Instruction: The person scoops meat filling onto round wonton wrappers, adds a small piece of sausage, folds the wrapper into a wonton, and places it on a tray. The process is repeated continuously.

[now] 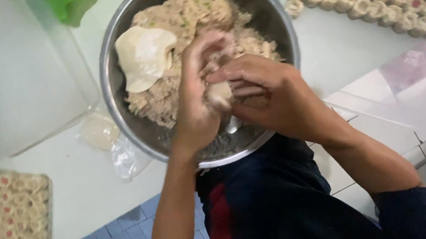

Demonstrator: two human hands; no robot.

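Your left hand (pixel 196 102) is curled, its fingers (pixel 200 52) bent inward and narrow around a small dumpling (pixel 218 94) that sits at the inner side of the palm, just over the near part of the steel bowl (pixel 119 103). Your right hand (pixel 266 93) comes in from the other side, its fingers (pixel 234 72) folded close over the top of the same dumpling, so the piece is pinched between both hands and only its pale lower end shows (the rest is hidden under your knuckles). Whether the right fingertips press the filling or only the wrapper, I cannot tell.

Behind your hands, the bowl holds a heap of minced filling (pixel 189 14), and a stack of pale wrappers (pixel 145 56) lies on the filling at the left side of the bowl.

On the white surface, rows of finished dumplings (pixel 377 0) with red dots lie to the upper right, well apart from the bowl. A tray of dumplings (pixel 3 229) stands at the lower left. A crumpled clear plastic bag (pixel 127 157) lies just beside the bowl's left rim.
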